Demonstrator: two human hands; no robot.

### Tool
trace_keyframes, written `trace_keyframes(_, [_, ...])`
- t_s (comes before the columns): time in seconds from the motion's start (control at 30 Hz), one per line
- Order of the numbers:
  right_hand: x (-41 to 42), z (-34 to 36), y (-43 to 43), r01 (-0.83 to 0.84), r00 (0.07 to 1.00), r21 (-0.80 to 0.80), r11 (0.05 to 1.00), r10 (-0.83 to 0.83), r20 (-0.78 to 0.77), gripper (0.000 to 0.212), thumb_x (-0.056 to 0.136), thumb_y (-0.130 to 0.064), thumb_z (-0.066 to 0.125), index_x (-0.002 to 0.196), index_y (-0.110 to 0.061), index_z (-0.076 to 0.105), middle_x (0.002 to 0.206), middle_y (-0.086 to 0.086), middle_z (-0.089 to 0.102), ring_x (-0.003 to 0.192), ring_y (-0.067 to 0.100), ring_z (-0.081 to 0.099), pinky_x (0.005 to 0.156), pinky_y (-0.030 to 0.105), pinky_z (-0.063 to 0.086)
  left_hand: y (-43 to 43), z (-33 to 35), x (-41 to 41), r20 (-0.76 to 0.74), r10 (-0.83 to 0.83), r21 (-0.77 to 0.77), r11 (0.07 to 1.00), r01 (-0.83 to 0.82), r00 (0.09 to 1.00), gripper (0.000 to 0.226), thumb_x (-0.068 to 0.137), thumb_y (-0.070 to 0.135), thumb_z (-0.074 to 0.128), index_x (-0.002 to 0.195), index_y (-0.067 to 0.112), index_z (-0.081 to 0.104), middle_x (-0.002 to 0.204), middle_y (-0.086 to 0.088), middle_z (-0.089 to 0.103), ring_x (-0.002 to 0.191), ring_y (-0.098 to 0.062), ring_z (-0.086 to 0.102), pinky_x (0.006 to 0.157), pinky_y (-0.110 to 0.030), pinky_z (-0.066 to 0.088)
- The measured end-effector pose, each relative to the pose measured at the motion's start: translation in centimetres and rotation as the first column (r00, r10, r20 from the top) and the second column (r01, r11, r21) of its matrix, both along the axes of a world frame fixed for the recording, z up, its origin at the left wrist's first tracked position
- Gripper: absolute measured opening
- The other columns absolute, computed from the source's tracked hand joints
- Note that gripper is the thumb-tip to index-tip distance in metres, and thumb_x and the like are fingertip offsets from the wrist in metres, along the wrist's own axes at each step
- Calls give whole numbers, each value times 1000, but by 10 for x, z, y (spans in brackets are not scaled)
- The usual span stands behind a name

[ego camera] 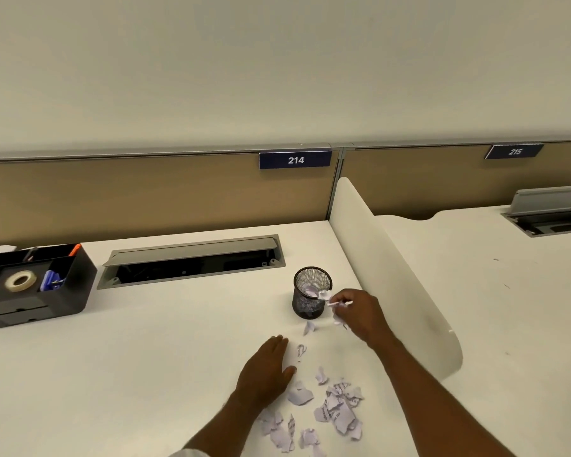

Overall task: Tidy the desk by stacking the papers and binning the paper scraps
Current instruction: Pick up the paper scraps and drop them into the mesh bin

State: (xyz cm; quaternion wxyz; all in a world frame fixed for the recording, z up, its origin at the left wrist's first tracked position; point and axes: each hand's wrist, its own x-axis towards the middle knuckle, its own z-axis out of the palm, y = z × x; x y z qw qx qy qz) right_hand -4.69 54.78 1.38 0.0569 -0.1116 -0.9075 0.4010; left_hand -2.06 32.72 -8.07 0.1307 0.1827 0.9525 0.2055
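White desktop point(145, 374) fills the view below a tan fabric partition point(145, 192). Over it, the right hand point(356, 313) pinches a few torn white paper scraps point(334, 305) in its fingertips, just beside the rim of a black wire-mesh cup point(305, 305) that holds more pieces. The left hand point(267, 371) lies flat on the desk, fingers straight, beside a loose scatter of printed scraps point(337, 407). Well to the left stands a black plastic organiser point(63, 291) holding a roll of tape point(20, 280).

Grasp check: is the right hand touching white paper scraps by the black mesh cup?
Touching. Head view: right hand pinches white paper scraps beside black mesh cup.
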Motion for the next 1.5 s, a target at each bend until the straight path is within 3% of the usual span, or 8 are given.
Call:
trace_keyframes(0.13, [-15,12,-2,-6,1000,28,1000,6,-26,19,78,-1,67,76,-18,76,72,2,71,61,23,65,49,11,40,-1,-3,1,-9,-15,4,1000,15,1000,65,99,45,41,154,19,16,162,1,15,149,-11,11,118,-23,10])
trace_keyframes(0.27, [-34,21,-5,-46,999,156,987,47,-8,21,77,3,62,80,-13,77,71,-5,69,61,7,59,55,4,38,0,-3,1,-18,3,24,1000,-3,1000,65,99,45,41,154,19,17,162,2,16,149,-11,12,117,-21,9])
trace_keyframes(0.4, [-56,30,-9,-164,987,333,929,157,47,27,77,7,57,89,-6,77,95,11,74,90,26,66,73,22,42,1,-4,1,-24,11,25,1000,-11,1000,66,98,48,40,153,20,18,161,3,18,148,-10,13,117,-21,10])
trace_keyframes(0.6, [-80,32,-20,-307,951,503,808,237,199,29,83,-4,55,106,-15,70,114,9,63,109,26,57,84,26,41,2,-2,1,-23,46,38,998,-45,999,66,98,51,39,153,21,20,160,3,21,147,-10,17,117,-23,15])
trace_keyframes(0.9, [-85,31,-36,-337,941,648,683,258,218,26,86,-6,54,110,-9,60,107,14,62,96,32,62,76,32,48,12,7,-3,9,146,62,987,-146,989,67,98,53,38,153,20,20,158,2,27,145,-13,26,116,-25,18])
trace_keyframes(1.13, [-90,23,-40,-308,951,575,758,231,206,29,87,-7,56,114,-10,65,115,11,63,105,28,61,86,31,47,15,8,-3,26,162,48,986,-163,987,67,97,53,38,153,20,20,158,2,27,145,-14,25,117,-26,19])
trace_keyframes(1.33, [-93,15,-36,-316,947,383,868,265,180,37,78,4,55,110,-10,68,113,12,67,104,27,60,88,32,49,15,7,-1,29,155,34,987,-156,987,69,97,55,38,153,20,20,159,2,26,145,-13,24,117,-26,19])
trace_keyframes(1.5, [-83,17,-36,-179,970,321,930,222,-102,36,74,7,47,98,-5,70,99,12,69,94,30,64,81,37,50,19,8,0,31,139,1,990,-139,990,73,94,59,40,152,20,22,158,1,26,145,-15,25,116,-28,23])
